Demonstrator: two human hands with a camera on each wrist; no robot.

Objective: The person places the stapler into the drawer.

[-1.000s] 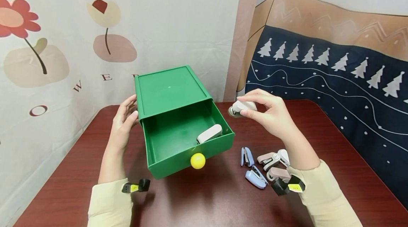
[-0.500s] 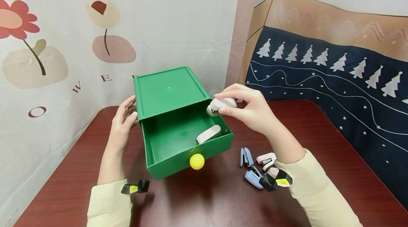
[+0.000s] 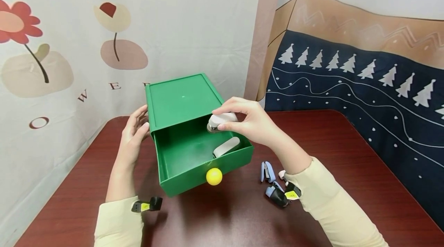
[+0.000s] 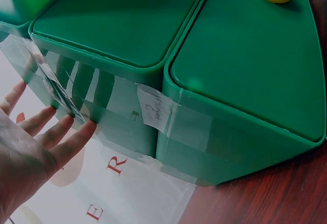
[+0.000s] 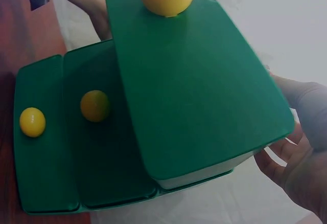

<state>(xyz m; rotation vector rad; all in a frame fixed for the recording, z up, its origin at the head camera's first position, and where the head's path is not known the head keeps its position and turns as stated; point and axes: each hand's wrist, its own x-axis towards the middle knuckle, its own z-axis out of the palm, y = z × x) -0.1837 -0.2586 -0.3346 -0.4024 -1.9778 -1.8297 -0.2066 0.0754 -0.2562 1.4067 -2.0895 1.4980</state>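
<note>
A green drawer cabinet (image 3: 184, 98) has its top drawer (image 3: 180, 158) pulled out, with a round yellow knob (image 3: 214, 176) on the front. My left hand (image 3: 131, 141) rests against the cabinet's left side; in the left wrist view its spread fingers (image 4: 76, 137) reach the taped wall. Thumb and fingers of my right hand (image 3: 253, 121) pinch a white stapler (image 3: 223, 118) above the right part of the drawer. Another white stapler (image 3: 227, 147) lies inside, near the front right corner. The right wrist view shows the drawer front (image 5: 204, 86) hiding the held stapler.
On the dark red table (image 3: 229, 216), right of the cabinet, lies a blue stapler (image 3: 268, 172). A second blue one and a pinkish one (image 3: 282, 175) are partly hidden by my right wrist camera and sleeve. Two lower drawers (image 5: 97, 152) are closed. Printed cloths hang behind.
My right hand has carried the white stapler leftward, from beside the cabinet to over the open drawer. The left hand has stayed at the cabinet's side.
</note>
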